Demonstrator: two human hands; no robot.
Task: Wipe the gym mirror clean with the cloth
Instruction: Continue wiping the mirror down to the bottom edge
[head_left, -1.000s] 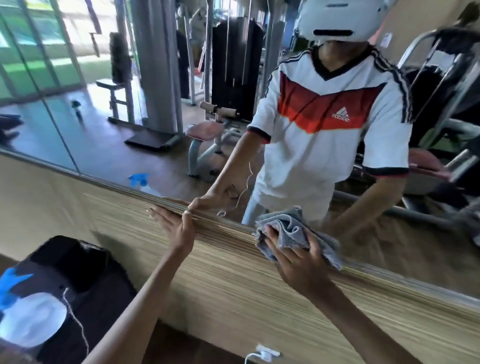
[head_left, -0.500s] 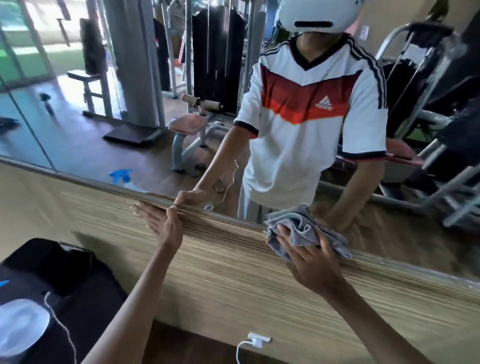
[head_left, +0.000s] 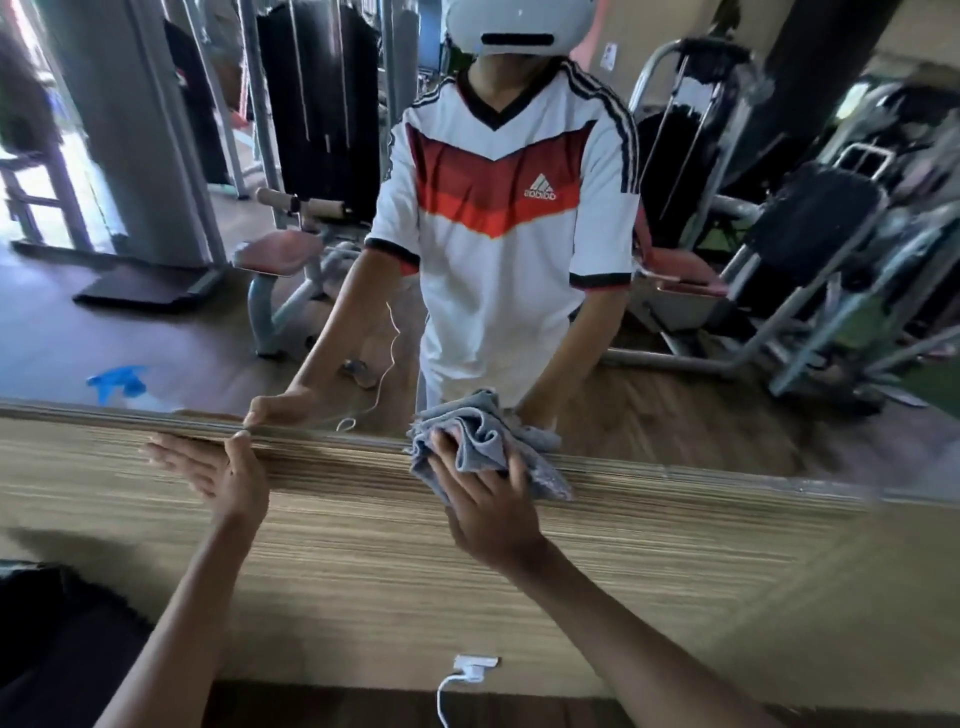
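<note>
wall: striped wood-grain panel (head_left: 363, 545) | low on it: white plug (head_left: 475, 664), cable hanging | floor (head_left: 322, 709): dark brown

Both arms stretched forward, left grip (head_left: 218, 475) flat with fingers straight, right grip (head_left: 485, 501) spread-fingered and clutching

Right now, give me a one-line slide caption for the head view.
Right hand holds the grey cloth against the mirror at its lower edge; left hand rests flat on the wood-grain panel below.

Soft grey cloth (head_left: 480, 441) lay crumpled, mirror (head_left: 156, 322) was glossy glass, wall (head_left: 363, 545) looked matt streaked wood-grain.
</note>
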